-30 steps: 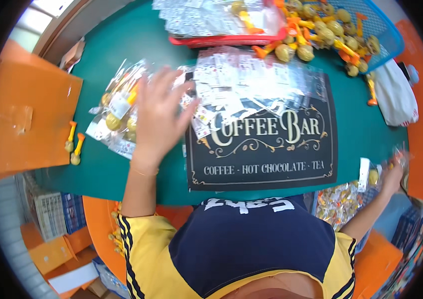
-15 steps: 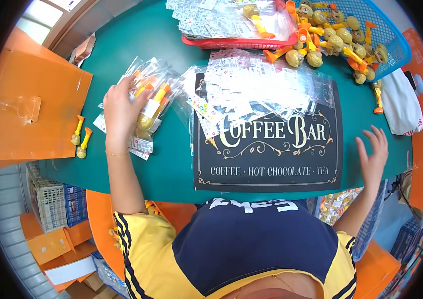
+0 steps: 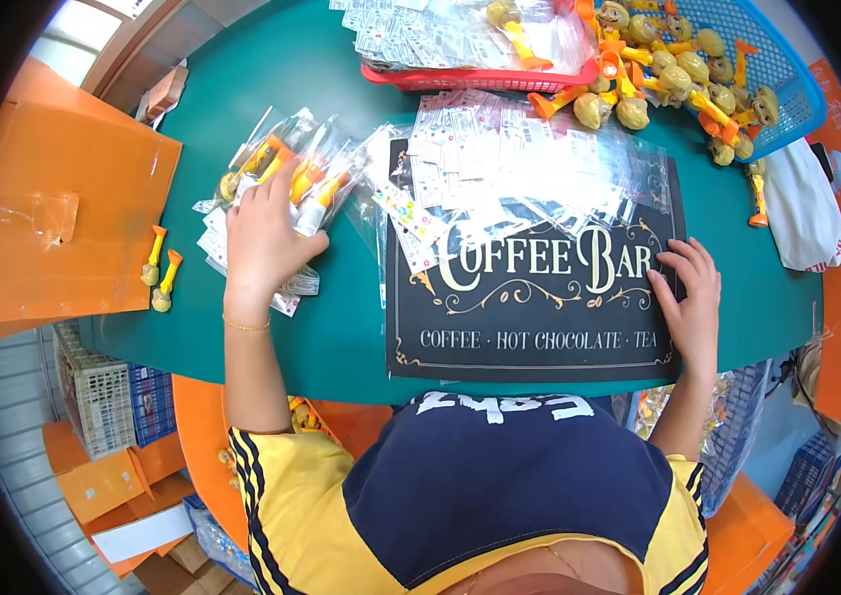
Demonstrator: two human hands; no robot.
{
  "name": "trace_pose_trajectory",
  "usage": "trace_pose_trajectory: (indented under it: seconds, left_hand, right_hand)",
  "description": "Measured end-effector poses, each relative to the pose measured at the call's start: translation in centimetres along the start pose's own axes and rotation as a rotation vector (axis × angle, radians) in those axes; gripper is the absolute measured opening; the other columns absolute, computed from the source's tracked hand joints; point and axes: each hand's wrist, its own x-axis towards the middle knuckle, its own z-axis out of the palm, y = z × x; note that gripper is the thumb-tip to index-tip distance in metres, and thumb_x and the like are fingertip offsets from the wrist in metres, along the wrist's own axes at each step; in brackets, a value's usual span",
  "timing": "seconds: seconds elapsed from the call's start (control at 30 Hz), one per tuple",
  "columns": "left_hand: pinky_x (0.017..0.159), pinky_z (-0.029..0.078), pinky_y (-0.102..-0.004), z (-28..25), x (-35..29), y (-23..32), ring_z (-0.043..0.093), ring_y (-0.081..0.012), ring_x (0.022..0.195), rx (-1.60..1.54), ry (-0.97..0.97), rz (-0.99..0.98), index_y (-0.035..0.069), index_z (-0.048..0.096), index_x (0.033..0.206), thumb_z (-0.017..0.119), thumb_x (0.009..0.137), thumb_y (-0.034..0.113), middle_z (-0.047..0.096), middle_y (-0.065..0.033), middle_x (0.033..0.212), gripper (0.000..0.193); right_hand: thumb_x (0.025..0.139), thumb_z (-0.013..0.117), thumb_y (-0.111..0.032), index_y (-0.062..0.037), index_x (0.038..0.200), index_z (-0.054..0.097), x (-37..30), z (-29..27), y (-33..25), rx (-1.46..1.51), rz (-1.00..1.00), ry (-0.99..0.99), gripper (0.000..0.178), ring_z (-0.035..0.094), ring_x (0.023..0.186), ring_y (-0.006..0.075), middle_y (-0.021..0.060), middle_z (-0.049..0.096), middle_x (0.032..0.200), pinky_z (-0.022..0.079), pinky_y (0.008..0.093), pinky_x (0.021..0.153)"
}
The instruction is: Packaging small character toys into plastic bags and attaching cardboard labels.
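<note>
1. Head view: my left hand (image 3: 264, 233) lies over the pile of bagged toys (image 3: 319, 203), left part of the green bench (image 3: 341, 362).
2. Left state: thumb spread wide of the fingers, fingers reaching up over the plastic; can't tell how hard the fingertips press.
3. My right hand (image 3: 690, 297) is at the right edge of the black mat (image 3: 539, 312), fingers loosely bent, thumb apart, fingertips over the mat's border.
4. Bagged toys: yellow and orange handles, clear bags, paper slips poking out beneath my left wrist side. Pile sits left of the mat.
5. Clear packets (image 3: 500, 164) with printed slips, fanned over the mat's upper part, glare on them; their left end runs close to the bagged pile.
6. Red basket (image 3: 470, 81) just behind the packets: more slips inside, plus one yellow-orange toy.
7. Blue basket (image 3: 809, 111), far right: heap of loose toys (image 3: 673, 79) with tan round heads, spilling out on its left side.
8. White cloth (image 3: 803, 213) beside it, single toy (image 3: 758, 198) at the cloth's left edge.
9. Two loose toys (image 3: 164, 293) by the orange carton (image 3: 73, 228), left side.
10. Crate (image 3: 742, 416) below the bench edge, right, partly behind my forearm, more bagged pieces showing.
</note>
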Motion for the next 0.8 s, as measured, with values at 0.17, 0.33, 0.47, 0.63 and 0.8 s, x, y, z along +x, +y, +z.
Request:
trace_pose_trajectory:
  seconds: [0.17,0.33,0.47,0.63,0.8]
  left_hand:
    - [0.084,0.042,-0.0423,0.2,-0.4,1.6,0.059,-0.0310,0.097,-0.102,0.035,-0.026,0.007,0.050,0.128,0.069,0.065,0.019,0.064,-0.0130,0.103,0.067]
    - [0.084,0.041,-0.0411,-1.2,-3.6,9.2,0.059,-0.0266,0.093,-0.314,0.184,0.428,0.005,0.052,0.125,0.069,0.067,0.015,0.062,-0.0095,0.099,0.061]
    - [0.092,0.040,-0.0428,0.6,-3.2,14.3,0.057,-0.0259,0.108,-0.412,-0.029,0.633,0.009,0.047,0.134,0.073,0.066,0.018,0.060,-0.0087,0.118,0.073]
    - [0.109,0.026,-0.0525,3.7,-1.8,15.4,0.041,-0.0300,0.132,-0.283,-0.060,0.721,0.013,0.042,0.140,0.070,0.074,0.035,0.045,-0.0107,0.142,0.075]
    - [0.113,0.010,-0.0563,4.2,1.2,15.5,0.026,-0.0361,0.141,-0.236,-0.027,0.696,0.014,0.040,0.143,0.065,0.077,0.051,0.034,-0.0132,0.150,0.080]
  right_hand:
    - [0.081,0.071,-0.014,-0.0071,0.100,0.066,-0.3,0.2,-0.4,0.027,0.000,0.005,0.021,0.048,0.124,0.0313,0.0087,0.061,0.120,0.034,0.0423,0.104]
    - [0.080,0.070,-0.010,-0.0047,0.098,0.066,0.2,0.4,-1.0,0.143,-0.051,0.058,0.019,0.051,0.121,0.0314,0.0104,0.063,0.115,0.038,0.0416,0.102]
    - [0.082,0.068,-0.007,-0.0021,0.101,0.066,0.7,0.8,-2.7,0.429,-0.071,0.109,0.019,0.058,0.109,0.0275,0.0112,0.065,0.108,0.043,0.0364,0.093]
    - [0.091,0.063,-0.009,-0.0020,0.113,0.062,0.2,1.9,-3.1,0.826,0.208,0.036,0.024,0.058,0.091,0.0099,0.0052,0.062,0.105,0.046,0.0220,0.075]
    - [0.091,0.062,-0.007,-0.0003,0.124,0.053,-0.4,3.0,-2.9,1.025,0.283,0.032,0.034,0.057,0.089,0.0085,0.0057,0.060,0.106,0.046,0.0197,0.075]
